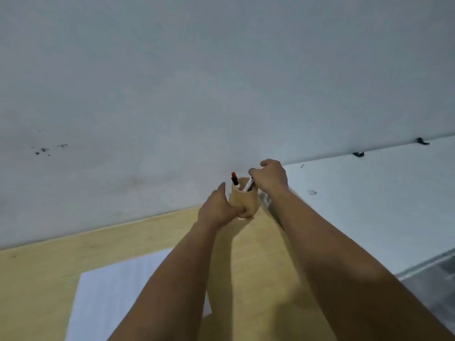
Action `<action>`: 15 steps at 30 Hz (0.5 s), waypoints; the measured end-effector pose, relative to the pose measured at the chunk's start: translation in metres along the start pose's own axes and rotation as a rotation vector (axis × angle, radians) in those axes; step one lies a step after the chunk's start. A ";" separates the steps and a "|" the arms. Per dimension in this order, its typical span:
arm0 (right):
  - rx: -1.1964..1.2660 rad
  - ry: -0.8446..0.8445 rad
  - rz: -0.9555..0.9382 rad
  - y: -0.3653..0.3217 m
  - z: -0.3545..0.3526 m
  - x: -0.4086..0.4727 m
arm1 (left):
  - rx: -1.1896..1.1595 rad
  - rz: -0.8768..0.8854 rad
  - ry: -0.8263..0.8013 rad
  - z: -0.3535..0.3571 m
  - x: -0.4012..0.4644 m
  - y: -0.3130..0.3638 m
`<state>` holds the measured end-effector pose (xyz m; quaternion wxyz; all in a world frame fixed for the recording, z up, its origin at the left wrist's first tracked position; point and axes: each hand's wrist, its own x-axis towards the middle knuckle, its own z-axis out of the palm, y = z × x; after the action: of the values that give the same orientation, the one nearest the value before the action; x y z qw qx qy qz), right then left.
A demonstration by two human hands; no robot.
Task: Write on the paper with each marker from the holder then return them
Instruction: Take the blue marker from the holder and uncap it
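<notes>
A tan cylindrical holder (pixel 248 200) stands at the far edge of the wooden table, close to the wall. My left hand (pixel 219 210) wraps around its lower left side. A red-capped marker (pixel 235 179) sticks up from it on the left. My right hand (pixel 270 178) is above the rim, fingers pinched on a white marker with dark markings (pixel 249 184) that leans inside the holder. A white sheet of paper (pixel 115 296) lies near me on the left, partly under my left forearm.
The light wooden table (pixel 49 267) ends at a grey-white wall (pixel 197 94). A white panel (pixel 369 205) with two black clips runs along the right side, and a grey floor strip shows at the lower right.
</notes>
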<state>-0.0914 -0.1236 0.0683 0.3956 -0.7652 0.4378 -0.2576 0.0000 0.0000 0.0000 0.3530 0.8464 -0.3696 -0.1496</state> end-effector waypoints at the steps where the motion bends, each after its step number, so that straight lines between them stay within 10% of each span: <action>1: -0.019 0.009 -0.011 0.002 0.004 0.006 | -0.040 0.001 0.011 0.006 0.006 0.000; 15: 0.091 0.048 -0.065 0.022 0.016 0.027 | -0.061 0.017 0.048 0.026 0.024 -0.001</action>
<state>-0.0768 -0.1482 0.0430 0.4105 -0.7540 0.4098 -0.3082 0.0030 -0.0296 -0.0187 0.3888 0.8354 -0.3635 -0.1372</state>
